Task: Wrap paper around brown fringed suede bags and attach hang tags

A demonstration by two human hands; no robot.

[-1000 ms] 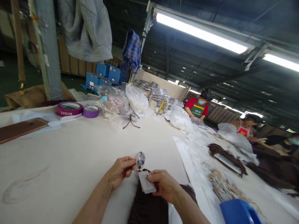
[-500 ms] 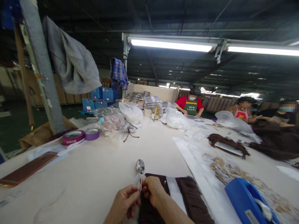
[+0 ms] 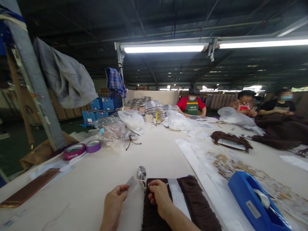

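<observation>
My left hand [image 3: 114, 202] pinches a small white tag [image 3: 132, 182] at the near edge of the white table [image 3: 101, 166]. My right hand [image 3: 158, 195] is closed at the top edge of a dark brown garment [image 3: 194, 205] that lies in front of me, fingers pressed on it near a thin string. A small grey bundle [image 3: 141, 172] on that string lies just beyond the two hands. A white strip [image 3: 176, 199] lies across the garment.
A blue tape dispenser [image 3: 255, 202] stands at the right, beside a heap of paper tags [image 3: 240, 166]. Pink tape [image 3: 74, 151] and purple tape [image 3: 93, 146], plastic bags [image 3: 120, 128] and a brown board [image 3: 29, 189] lie left. People work at the far end [image 3: 191, 104].
The view has levelled and shifted left. My hands drew apart: the left now holds the tag out to the left, the right stays on the garment's edge.
</observation>
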